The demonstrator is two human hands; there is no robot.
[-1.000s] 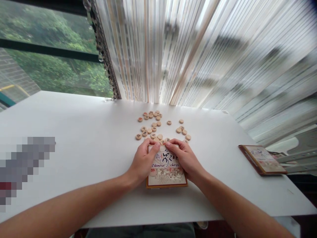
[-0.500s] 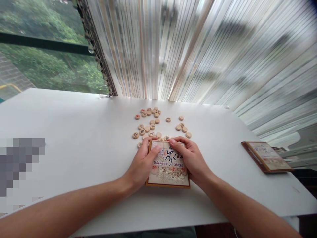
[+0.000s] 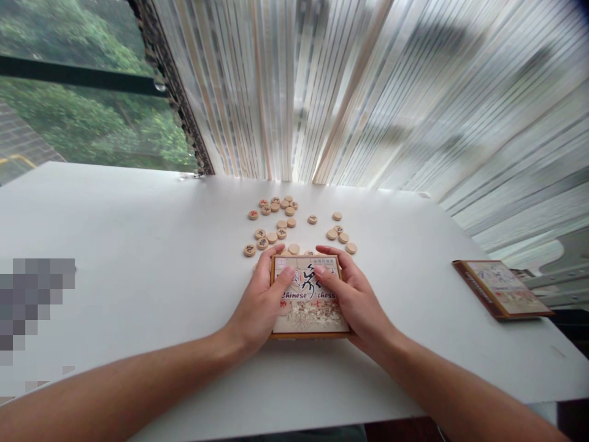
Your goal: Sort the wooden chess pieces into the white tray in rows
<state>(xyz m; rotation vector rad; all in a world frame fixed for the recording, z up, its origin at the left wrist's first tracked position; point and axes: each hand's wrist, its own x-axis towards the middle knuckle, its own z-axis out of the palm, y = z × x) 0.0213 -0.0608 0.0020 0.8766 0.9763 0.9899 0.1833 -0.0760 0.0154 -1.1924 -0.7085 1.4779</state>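
Note:
Between my two hands is a square Chinese chess box (image 3: 313, 313), its printed face up and its edge brown. My left hand (image 3: 262, 294) grips the left side, thumb on the printed top. On the opposite side my right hand (image 3: 356, 294) holds it the same way, its thumb also on top. Just beyond the box, round wooden chess pieces (image 3: 260, 234) lie scattered on the white table, some with red or black characters and some blank side up. The box and my fingers hide the nearest pieces.
A second, similar box (image 3: 501, 288) lies near the table's right edge. The white table (image 3: 161, 276) reaches back to a striped curtain (image 3: 285, 92) and a window (image 3: 92, 116). A blurred-out patch (image 3: 37, 301) covers something at the left.
Both thumbs have slid inward on the box top, and the box sits slightly higher in view and tilts a little differently. The scattered pieces lie as before.

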